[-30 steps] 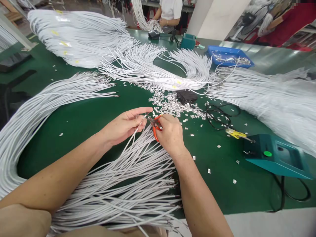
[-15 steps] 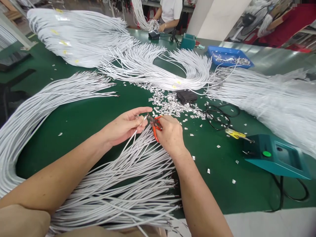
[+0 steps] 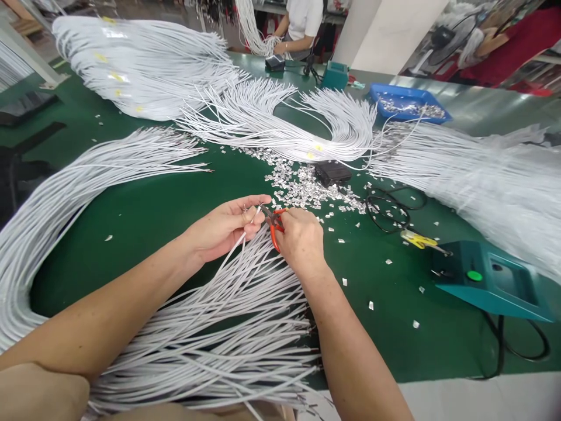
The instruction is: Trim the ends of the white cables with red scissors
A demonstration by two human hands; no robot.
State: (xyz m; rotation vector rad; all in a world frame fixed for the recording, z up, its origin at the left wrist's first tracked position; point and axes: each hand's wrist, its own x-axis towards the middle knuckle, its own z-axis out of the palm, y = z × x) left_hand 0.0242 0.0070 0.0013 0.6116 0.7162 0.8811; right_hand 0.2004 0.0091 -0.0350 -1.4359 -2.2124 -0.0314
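Near the middle of the view, my left hand (image 3: 225, 225) pinches a white cable (image 3: 236, 242) close to its tip. My right hand (image 3: 303, 240) is wrapped round orange-handled pliers (image 3: 274, 234), whose jaws meet the cable end by my left fingertips. Whether the jaws are fully closed is too small to tell. Many loose white cables (image 3: 228, 316) fan out below both hands, with dark stripped ends at the right. Just beyond my fingers, small silvery pieces (image 3: 298, 187) lie scattered on the green table (image 3: 166, 202).
A teal device (image 3: 486, 275) with yellow-handled pliers (image 3: 418, 238) stands at the right. Cable bundles (image 3: 144, 64) lie along the back and left. Behind are a black box (image 3: 332, 172), a blue tray (image 3: 409, 93) and two people (image 3: 302, 20) working.
The pliers' handles look slightly closer together, and my right hand has shifted a little left. My left hand keeps its pinch on the cable.
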